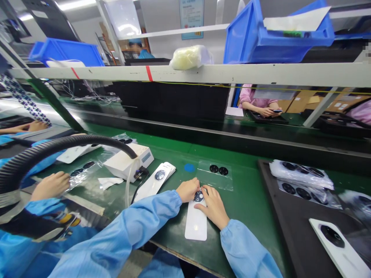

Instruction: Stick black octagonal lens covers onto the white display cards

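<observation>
A white phone back cover (pixel 196 224) with a round black camera disc (pixel 198 196) lies on the green bench before me. My left hand (pixel 188 190) is closed at the disc's upper left edge; what its fingertips pinch, if anything, is hidden. From the right, my right hand (pixel 213 206) grips the cover, thumb on its face and fingers along the disc's side. Just beyond, a clear film sheet (pixel 207 177) carries two black discs (pixel 218 169). Left of my hands rests a stack of white phone back covers (pixel 153 181).
A black tray (pixel 274 200) at right holds bagged discs (pixel 301 173) and another white cover (pixel 339 243). A white box (pixel 130 162) and black hose (pixel 72 143) stand left, near a co-worker's hand (pixel 52 185). Blue bins (pixel 246 42) sit on the shelf above.
</observation>
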A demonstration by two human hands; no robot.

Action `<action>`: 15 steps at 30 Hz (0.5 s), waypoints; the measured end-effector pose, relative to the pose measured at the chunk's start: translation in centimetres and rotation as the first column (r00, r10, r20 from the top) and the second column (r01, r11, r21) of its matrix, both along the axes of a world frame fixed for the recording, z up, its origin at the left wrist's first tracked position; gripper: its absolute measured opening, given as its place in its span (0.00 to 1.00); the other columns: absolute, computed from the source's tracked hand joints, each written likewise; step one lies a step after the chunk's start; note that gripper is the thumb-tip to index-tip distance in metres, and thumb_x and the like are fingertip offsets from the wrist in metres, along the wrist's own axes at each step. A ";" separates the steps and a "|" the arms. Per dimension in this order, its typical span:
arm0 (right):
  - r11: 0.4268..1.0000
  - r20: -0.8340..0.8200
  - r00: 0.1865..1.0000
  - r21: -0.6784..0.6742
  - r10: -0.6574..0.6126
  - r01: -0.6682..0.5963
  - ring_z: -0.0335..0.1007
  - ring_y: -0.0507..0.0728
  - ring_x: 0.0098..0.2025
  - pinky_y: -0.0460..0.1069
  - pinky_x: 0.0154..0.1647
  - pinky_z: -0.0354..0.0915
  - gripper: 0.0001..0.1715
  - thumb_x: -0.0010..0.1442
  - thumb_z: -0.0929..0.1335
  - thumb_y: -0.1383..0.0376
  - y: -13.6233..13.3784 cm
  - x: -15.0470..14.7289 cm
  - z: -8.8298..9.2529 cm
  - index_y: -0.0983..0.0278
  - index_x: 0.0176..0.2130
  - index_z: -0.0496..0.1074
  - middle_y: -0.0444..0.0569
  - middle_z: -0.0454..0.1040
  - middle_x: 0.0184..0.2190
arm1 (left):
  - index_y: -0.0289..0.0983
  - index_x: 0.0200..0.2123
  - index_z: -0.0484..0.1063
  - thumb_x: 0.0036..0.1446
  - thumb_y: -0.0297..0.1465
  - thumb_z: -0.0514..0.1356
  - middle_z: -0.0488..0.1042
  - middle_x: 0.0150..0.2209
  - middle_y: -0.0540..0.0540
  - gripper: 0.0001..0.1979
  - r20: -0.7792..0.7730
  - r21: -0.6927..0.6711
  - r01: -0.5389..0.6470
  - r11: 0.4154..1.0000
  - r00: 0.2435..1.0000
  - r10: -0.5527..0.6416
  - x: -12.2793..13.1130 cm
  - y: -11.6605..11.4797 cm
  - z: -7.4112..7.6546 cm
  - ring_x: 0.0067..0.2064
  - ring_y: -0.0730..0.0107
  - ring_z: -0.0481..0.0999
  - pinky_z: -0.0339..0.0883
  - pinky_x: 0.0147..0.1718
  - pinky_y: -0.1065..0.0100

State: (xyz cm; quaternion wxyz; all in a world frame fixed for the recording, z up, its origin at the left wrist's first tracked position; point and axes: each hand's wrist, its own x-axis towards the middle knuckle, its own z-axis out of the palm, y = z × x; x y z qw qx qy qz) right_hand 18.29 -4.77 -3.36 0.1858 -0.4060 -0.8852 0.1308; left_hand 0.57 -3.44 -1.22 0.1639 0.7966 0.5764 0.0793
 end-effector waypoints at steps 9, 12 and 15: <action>1.000 0.005 1.000 0.016 0.002 -0.002 0.59 0.66 0.56 0.60 0.58 0.59 0.33 0.57 0.73 0.56 0.0 0.0 0.0 0.66 0.57 0.65 0.57 0.66 0.55 | 0.38 0.37 0.62 0.60 0.25 0.48 0.68 0.40 0.45 0.06 0.007 0.154 -0.023 0.988 1.000 0.022 0.5 -2.6 -0.5 0.40 0.65 0.71 0.63 0.34 0.67; 1.000 0.001 1.000 0.021 0.001 -0.001 0.59 0.65 0.56 0.60 0.58 0.59 0.32 0.58 0.72 0.56 0.0 0.0 -0.1 0.64 0.57 0.64 0.56 0.66 0.55 | 0.38 0.36 0.63 0.60 0.24 0.48 0.68 0.38 0.44 0.06 0.030 0.192 -0.041 0.981 0.999 0.036 0.8 -4.3 -0.4 0.39 0.63 0.70 0.63 0.34 0.65; 1.000 0.000 1.000 0.023 -0.001 0.001 0.59 0.65 0.57 0.60 0.58 0.59 0.32 0.58 0.72 0.56 -0.1 -0.1 -0.2 0.65 0.57 0.65 0.57 0.65 0.55 | 0.38 0.34 0.64 0.61 0.25 0.47 0.69 0.37 0.45 0.07 0.086 0.230 -0.067 0.971 0.995 0.049 0.9 -6.2 0.1 0.41 0.63 0.70 0.64 0.37 0.64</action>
